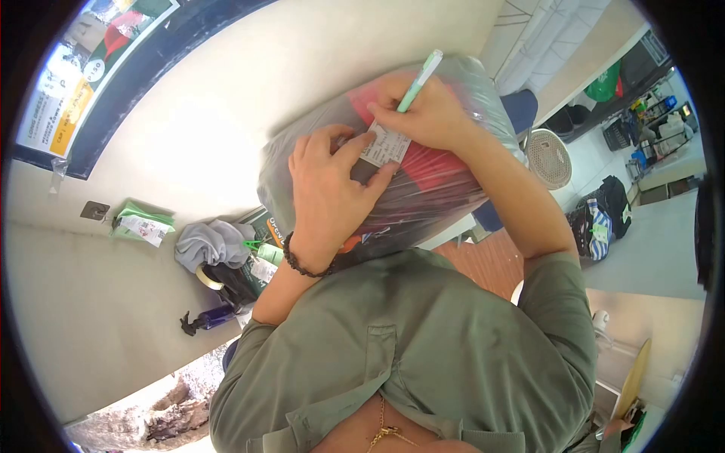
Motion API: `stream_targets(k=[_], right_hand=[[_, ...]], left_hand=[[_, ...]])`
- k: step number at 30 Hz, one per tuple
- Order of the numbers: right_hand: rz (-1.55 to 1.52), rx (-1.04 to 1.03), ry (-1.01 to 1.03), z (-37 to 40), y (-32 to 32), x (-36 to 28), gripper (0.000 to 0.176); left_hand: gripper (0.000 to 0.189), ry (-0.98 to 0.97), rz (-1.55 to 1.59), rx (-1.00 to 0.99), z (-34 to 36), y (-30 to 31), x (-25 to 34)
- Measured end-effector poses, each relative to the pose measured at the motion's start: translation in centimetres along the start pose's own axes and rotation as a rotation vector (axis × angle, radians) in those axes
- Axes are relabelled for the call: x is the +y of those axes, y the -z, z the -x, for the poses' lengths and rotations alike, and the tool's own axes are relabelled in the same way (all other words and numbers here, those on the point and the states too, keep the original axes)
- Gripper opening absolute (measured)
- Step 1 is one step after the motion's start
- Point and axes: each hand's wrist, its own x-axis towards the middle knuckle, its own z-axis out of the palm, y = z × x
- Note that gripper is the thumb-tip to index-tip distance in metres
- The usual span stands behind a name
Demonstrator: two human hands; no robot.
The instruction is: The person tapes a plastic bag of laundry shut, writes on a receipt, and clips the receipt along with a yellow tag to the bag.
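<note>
A small printed paper slip (385,145) lies on a large clear plastic bag (430,204) packed with dark and red cloth. My right hand (427,109) is closed round a light green pen (420,81), its lower end hidden by my fingers near the slip's upper edge. My left hand (328,177) rests on the bag with its fingers spread, the thumb and index fingertips touching the slip's left and lower edges. A dark beaded bracelet (302,264) circles my left wrist.
To the left are grey cloth (213,245), a tape roll (208,278), a dark blue spray bottle (208,320) and green papers (143,224). A round woven stool or basket (549,158) stands at right, with striped clothing (600,226) beyond it.
</note>
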Motion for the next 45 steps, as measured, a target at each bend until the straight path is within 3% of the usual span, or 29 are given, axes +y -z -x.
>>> stream_targets(k=[8, 11, 14, 17, 20, 25, 26, 28, 29, 31, 32, 35, 37, 39, 40, 43, 45], right_hand=[[0.078, -0.005, 0.054, -0.1, 0.0, 0.5, 0.018], [-0.136, 0.142, 0.026, -0.4, -0.5, 1.7, 0.02], [-0.503, 0.16, -0.31, -0.5, 1.1, 0.8, 0.025], [-0.719, 0.23, -0.318, -0.3, 1.8, 0.9, 0.026], [-0.642, 0.338, -0.238, 0.1, 1.4, -0.3, 0.021], [-0.313, 0.354, 0.105, 0.5, 0.5, -0.1, 0.015], [-0.226, 0.385, 0.168, 0.6, 0.3, -0.9, 0.015], [0.235, 0.343, 0.36, 0.8, 0.9, -2.8, 0.01], [0.466, 0.318, 0.452, 0.9, 1.0, -3.6, 0.009], [0.61, 0.211, 0.52, 1.4, 0.1, -5.1, 0.01], [0.648, 0.158, 0.524, 1.6, -0.5, -6.3, 0.009], [0.595, 0.019, 0.54, 2.0, -2.1, -7.7, 0.013], [0.456, -0.07, 0.517, 2.0, -3.0, -7.9, 0.018], [0.474, -0.003, 0.47, 1.8, -3.2, -8.9, 0.028], [0.485, 0.033, 0.443, 1.7, -3.1, -9.1, 0.032], [0.655, -0.063, 0.289, 1.8, -1.1, -6.5, 0.043], [0.727, -0.052, 0.276, 2.2, -0.1, -4.3, 0.044]], left_hand=[[0.039, -0.015, 0.002, -0.002, -0.1, 0.0, -0.2], [0.04, -0.021, 0.01, 0.001, 0.1, -0.3, -0.5], [0.04, -0.026, 0.017, 0.003, 0.1, -0.3, -0.6], [0.043, -0.031, 0.027, 0.004, 0.0, -0.2, -0.6], [0.047, -0.03, 0.063, 0.005, -0.3, 0.1, -0.7], [0.058, 0.089, 0.19, -0.041, -0.1, 0.5, -1.5], [0.059, 0.124, 0.279, -0.006, 0.0, 0.9, -1.2], [0.062, 0.194, 0.459, 0.067, 0.1, 2.1, -0.2], [0.062, 0.032, 0.405, 0.135, 0.0, 2.3, 0.0], [0.063, -0.27, 0.265, 0.271, 0.1, 3.4, 0.0], [0.054, -0.403, 0.12, 0.195, 0.4, 4.6, -0.2], [0.038, -0.554, 0.12, 0.196, 0.8, 7.2, -0.7], [0.025, -0.49, 0.187, 0.099, 1.0, 9.1, -0.6], [0.019, -0.389, 0.223, 0.036, 2.3, 11.0, -1.4], [0.017, -0.302, 0.219, 0.136, 3.3, 11.4, -2.4], [0.019, 0.169, 0.023, 0.111, 5.6, 12.8, -5.3], [0.025, 0.528, 0.124, -0.036, 9.3, 11.9, -10.7]])
